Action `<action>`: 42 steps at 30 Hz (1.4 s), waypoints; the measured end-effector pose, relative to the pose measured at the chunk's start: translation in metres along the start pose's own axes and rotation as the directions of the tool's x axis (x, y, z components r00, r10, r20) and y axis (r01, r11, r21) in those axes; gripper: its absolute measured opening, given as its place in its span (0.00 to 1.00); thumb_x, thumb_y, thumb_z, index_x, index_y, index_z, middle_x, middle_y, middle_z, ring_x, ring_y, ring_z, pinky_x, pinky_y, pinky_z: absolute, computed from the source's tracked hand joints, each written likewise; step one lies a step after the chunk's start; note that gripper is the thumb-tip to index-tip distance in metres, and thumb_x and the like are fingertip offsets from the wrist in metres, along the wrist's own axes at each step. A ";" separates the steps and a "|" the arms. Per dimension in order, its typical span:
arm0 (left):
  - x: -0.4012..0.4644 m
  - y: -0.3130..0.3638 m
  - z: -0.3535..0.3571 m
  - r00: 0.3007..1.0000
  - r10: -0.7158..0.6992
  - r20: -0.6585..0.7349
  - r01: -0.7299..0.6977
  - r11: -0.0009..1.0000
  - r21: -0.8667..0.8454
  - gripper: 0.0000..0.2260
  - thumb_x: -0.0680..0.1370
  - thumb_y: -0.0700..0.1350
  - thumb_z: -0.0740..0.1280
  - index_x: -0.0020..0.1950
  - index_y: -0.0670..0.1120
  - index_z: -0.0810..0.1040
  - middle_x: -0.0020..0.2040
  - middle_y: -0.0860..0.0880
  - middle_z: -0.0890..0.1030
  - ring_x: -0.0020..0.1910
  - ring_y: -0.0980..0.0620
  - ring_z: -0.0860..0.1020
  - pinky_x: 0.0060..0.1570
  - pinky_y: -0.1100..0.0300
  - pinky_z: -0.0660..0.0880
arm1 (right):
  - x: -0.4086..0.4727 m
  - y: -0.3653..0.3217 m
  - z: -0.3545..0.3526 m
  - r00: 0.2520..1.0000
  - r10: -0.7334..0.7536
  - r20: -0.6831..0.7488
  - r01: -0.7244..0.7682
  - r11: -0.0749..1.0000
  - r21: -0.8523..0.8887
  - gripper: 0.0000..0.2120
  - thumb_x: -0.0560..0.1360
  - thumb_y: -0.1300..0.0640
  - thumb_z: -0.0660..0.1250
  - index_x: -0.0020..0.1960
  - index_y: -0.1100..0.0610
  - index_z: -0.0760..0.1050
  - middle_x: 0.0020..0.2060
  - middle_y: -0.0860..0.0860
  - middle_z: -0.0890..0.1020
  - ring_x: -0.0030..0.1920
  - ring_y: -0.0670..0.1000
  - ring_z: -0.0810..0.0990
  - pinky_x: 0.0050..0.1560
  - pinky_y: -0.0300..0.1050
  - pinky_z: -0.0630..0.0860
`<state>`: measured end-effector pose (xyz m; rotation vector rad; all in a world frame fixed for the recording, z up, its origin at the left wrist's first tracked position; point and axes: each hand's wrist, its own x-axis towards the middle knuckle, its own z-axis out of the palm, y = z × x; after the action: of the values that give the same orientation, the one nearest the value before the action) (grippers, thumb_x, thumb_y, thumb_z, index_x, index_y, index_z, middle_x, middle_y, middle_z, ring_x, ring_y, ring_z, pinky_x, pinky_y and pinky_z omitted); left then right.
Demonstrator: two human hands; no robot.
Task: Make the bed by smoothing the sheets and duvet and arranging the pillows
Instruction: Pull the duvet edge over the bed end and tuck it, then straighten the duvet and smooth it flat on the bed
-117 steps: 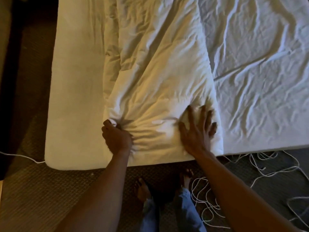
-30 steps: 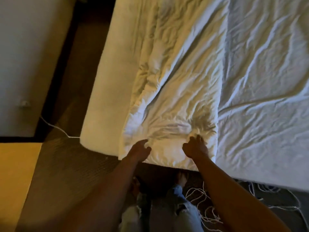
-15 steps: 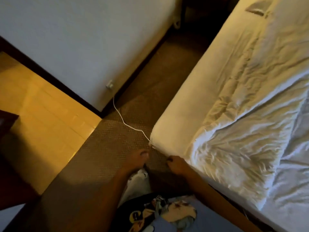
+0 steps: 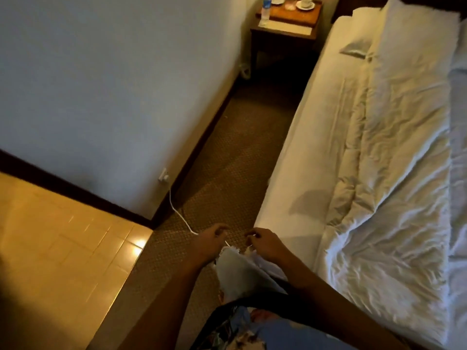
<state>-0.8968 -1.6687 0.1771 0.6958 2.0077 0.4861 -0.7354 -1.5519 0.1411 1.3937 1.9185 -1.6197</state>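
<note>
The bed runs along the right, with a bare strip of white sheet on the mattress point(image 4: 305, 157) beside a crumpled white duvet point(image 4: 384, 203) that lies along its length. A white pillow point(image 4: 357, 45) rests at the far head end. My left hand point(image 4: 211, 242) and my right hand point(image 4: 266, 243) hang in front of my body over the carpet, just off the bed's near corner. Neither touches the bedding. Both have loosely curled fingers and I see nothing held in them.
A narrow carpeted aisle point(image 4: 227, 157) runs between the wall and the bed to a dark nightstand point(image 4: 284, 31) holding a bottle point(image 4: 265, 7) and cups point(image 4: 305, 2). A white cable point(image 4: 177, 210) trails from a wall socket point(image 4: 163, 176) across the carpet. Tiled floor point(image 4: 63, 238) lies at left.
My hands let go of the duvet's foot end and dropped off the bed. My view swung left and up along the bed's side, so the aisle, nightstand and pillow now show.
</note>
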 end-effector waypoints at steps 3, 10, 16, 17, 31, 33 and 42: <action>0.048 0.030 -0.013 0.990 0.099 0.101 -0.105 0.993 0.057 0.15 0.84 0.48 0.61 0.71 0.54 0.75 0.66 0.51 0.79 0.61 0.54 0.78 0.61 0.55 0.76 | 0.035 -0.003 -0.022 0.989 0.061 -0.131 -0.040 0.987 0.156 0.13 0.82 0.56 0.63 0.65 0.53 0.78 0.56 0.53 0.84 0.53 0.53 0.84 0.57 0.48 0.81; 0.186 0.114 -0.052 0.904 0.262 0.338 -0.367 0.880 0.301 0.16 0.85 0.48 0.61 0.73 0.51 0.72 0.69 0.49 0.76 0.64 0.52 0.76 0.56 0.61 0.71 | 0.136 -0.034 -0.087 0.919 0.252 -0.303 -0.116 0.907 0.404 0.13 0.83 0.52 0.61 0.64 0.52 0.78 0.56 0.54 0.84 0.54 0.54 0.83 0.57 0.50 0.81; 0.284 0.207 -0.065 0.819 0.218 0.531 -0.474 0.779 0.411 0.14 0.85 0.49 0.59 0.70 0.53 0.75 0.53 0.51 0.82 0.41 0.55 0.79 0.34 0.66 0.70 | 0.163 -0.047 -0.161 0.860 0.365 -0.357 -0.165 0.860 0.483 0.11 0.81 0.52 0.64 0.59 0.54 0.82 0.50 0.53 0.85 0.45 0.50 0.84 0.39 0.38 0.77; 0.295 0.222 -0.060 0.812 0.225 0.538 -0.490 0.764 0.420 0.13 0.85 0.49 0.60 0.69 0.54 0.75 0.51 0.51 0.82 0.39 0.55 0.79 0.34 0.65 0.70 | 0.161 -0.045 -0.171 0.833 0.397 -0.386 -0.163 0.842 0.514 0.11 0.82 0.52 0.64 0.58 0.54 0.82 0.46 0.51 0.84 0.42 0.48 0.83 0.36 0.36 0.75; 0.404 0.424 0.080 0.379 0.241 0.893 -0.918 0.218 0.331 0.13 0.83 0.46 0.63 0.66 0.51 0.79 0.59 0.47 0.83 0.45 0.54 0.79 0.46 0.58 0.74 | 0.169 0.013 -0.235 0.339 0.898 -0.281 0.185 0.229 0.956 0.10 0.82 0.54 0.63 0.55 0.56 0.81 0.40 0.50 0.84 0.38 0.48 0.82 0.35 0.38 0.75; 0.426 0.446 0.099 0.323 0.197 0.926 -0.941 0.168 0.292 0.12 0.83 0.46 0.63 0.65 0.51 0.80 0.58 0.47 0.83 0.47 0.53 0.80 0.46 0.58 0.74 | 0.188 0.018 -0.245 0.257 0.948 -0.188 0.272 0.115 0.955 0.10 0.82 0.54 0.64 0.55 0.57 0.82 0.41 0.53 0.85 0.38 0.51 0.83 0.35 0.41 0.76; 0.519 0.501 0.195 0.215 0.039 0.976 -0.972 -0.087 0.218 0.12 0.83 0.52 0.63 0.64 0.51 0.79 0.59 0.50 0.83 0.55 0.50 0.81 0.53 0.54 0.78 | 0.270 0.025 -0.274 0.237 0.954 0.182 0.498 -0.281 0.821 0.11 0.82 0.54 0.63 0.55 0.58 0.81 0.44 0.55 0.85 0.42 0.54 0.84 0.45 0.52 0.82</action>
<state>-0.8013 -0.9406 0.0398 2.3020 0.5891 -0.6664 -0.7528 -1.1845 0.0256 3.4644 -1.3074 -1.6401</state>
